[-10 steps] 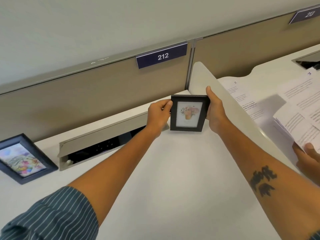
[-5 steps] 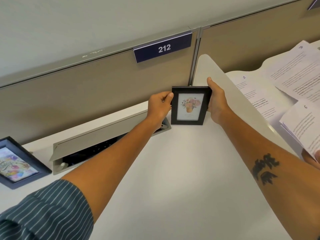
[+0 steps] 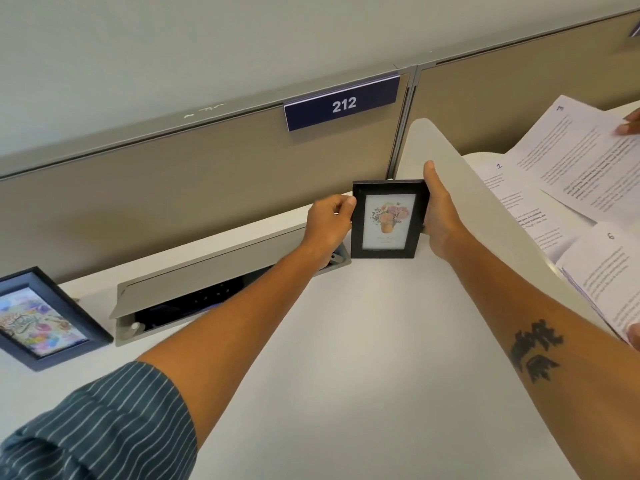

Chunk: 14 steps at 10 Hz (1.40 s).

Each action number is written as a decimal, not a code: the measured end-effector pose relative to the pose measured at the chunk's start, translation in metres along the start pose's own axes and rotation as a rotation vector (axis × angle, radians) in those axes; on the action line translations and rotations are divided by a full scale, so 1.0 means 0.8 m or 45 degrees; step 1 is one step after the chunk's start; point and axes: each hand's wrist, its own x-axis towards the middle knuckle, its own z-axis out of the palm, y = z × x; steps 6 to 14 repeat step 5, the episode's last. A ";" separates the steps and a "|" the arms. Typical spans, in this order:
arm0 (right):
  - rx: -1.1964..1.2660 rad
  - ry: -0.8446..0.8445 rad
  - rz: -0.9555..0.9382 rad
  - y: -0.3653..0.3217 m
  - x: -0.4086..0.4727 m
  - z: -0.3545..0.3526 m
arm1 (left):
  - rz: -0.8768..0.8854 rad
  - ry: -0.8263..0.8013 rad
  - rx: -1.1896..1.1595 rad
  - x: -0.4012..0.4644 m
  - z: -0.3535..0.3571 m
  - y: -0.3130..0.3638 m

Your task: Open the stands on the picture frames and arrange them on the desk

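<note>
At the far right corner of the desk (image 3: 346,358), both hands hold a small black frame (image 3: 388,220) upright, its picture of a flowerpot facing the camera. The left hand (image 3: 329,223) pinches the frame's left edge with thumb and fingertips; the right hand (image 3: 441,216) presses flat along its right edge, thumb over the top corner. Compared with half a second and a second earlier, the frame sits in the same spot against the hands, but it now looks a little straighter, and its bottom edge appears to meet the desk surface rather than hang above it, though contact is hard to confirm from this angle. That suggests the frame is being set down on its stand, which is hidden behind it, so I cannot tell whether the stand is open. The frame stands just right of the open cable tray (image 3: 207,292) and close to the side divider (image 3: 460,188). Far to the left, a blue frame (image 3: 45,317) with a colourful picture already stands tilted back on the desk, well apart from the black one. On the neighbouring desk at right, another person's fingers shuffle printed papers (image 3: 581,168), which sit differently than before. The likely next step is letting go and checking that the black frame stays up.
</note>
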 end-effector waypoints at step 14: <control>-0.737 0.011 -0.389 0.073 -0.096 -0.052 | 0.548 -0.031 0.853 -0.166 -0.057 -0.078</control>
